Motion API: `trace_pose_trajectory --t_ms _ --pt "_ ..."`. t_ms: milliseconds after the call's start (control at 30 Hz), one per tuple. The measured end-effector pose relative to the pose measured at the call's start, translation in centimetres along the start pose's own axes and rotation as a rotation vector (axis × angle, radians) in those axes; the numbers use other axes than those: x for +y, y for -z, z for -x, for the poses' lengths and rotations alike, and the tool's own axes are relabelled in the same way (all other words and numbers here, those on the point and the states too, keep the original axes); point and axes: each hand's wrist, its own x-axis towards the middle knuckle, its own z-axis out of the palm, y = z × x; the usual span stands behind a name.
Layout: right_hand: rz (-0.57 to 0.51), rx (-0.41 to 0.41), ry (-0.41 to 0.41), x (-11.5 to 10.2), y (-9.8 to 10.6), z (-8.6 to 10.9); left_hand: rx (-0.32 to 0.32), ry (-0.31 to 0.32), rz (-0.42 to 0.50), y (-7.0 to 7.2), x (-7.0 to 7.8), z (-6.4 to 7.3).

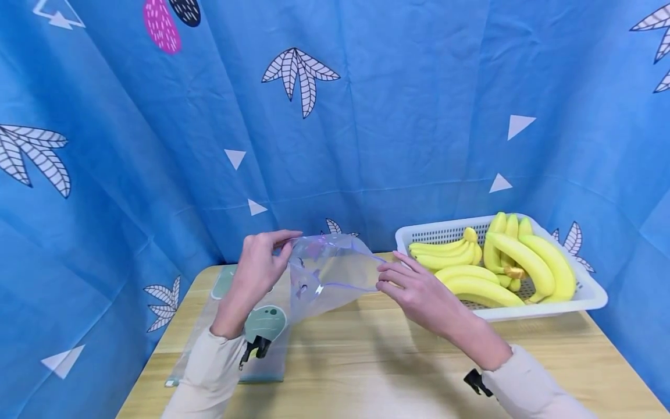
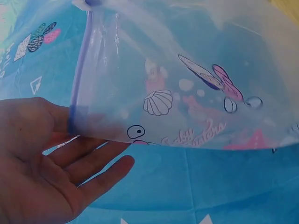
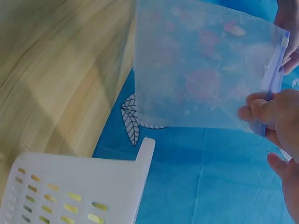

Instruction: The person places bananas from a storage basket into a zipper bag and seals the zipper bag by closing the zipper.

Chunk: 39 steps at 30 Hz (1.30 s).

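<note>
A translucent zip bag [image 1: 335,273] with pink and purple sea prints hangs in the air between both hands, over the table. My left hand [image 1: 260,265] pinches its left end; in the left wrist view, fingers [image 2: 100,158] pass behind the corner by the purple zip strip [image 2: 80,74]. At the other end of the strip, my right hand [image 1: 419,291] grips the edge between thumb and fingers. The right wrist view shows the white slider [image 3: 284,41] near the left hand. Whether the bag's mouth is fully unzipped I cannot tell.
On the right stands a white plastic basket [image 1: 591,297] of yellow bananas [image 1: 523,256], close to the right hand. A second clear bag [image 1: 267,364] with green prints lies flat on the wooden table [image 1: 356,372], under the left forearm. Blue printed curtain [image 1: 408,116] surrounds the table.
</note>
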Motion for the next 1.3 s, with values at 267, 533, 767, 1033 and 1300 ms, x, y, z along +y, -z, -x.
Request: trace_pose_trajectory --t_ms 267,533,767,1033,1300 --pt "-0.011 0.062 -0.019 -0.7 -0.4 -0.5 -0.005 -0.075 0.121 -0.9 0.5 0.2" --pt "-0.023 0.153 -0.020 -0.9 -0.7 -0.6 0.073 -0.141 0.188 -2.8 0.0 0.0" --pt "-0.070 0.189 -0.107 -0.3 0.3 0.5 0.108 -0.195 0.141 -3.2 0.1 -0.6" --pt "-0.095 0.098 -0.268 3.2 2.2 4.1 0.082 -0.146 0.147 -3.2 0.2 -0.8" --pt "-0.123 -0.203 -0.546 5.8 4.0 8.1 0.063 -0.134 0.151 -3.4 0.0 -0.8"
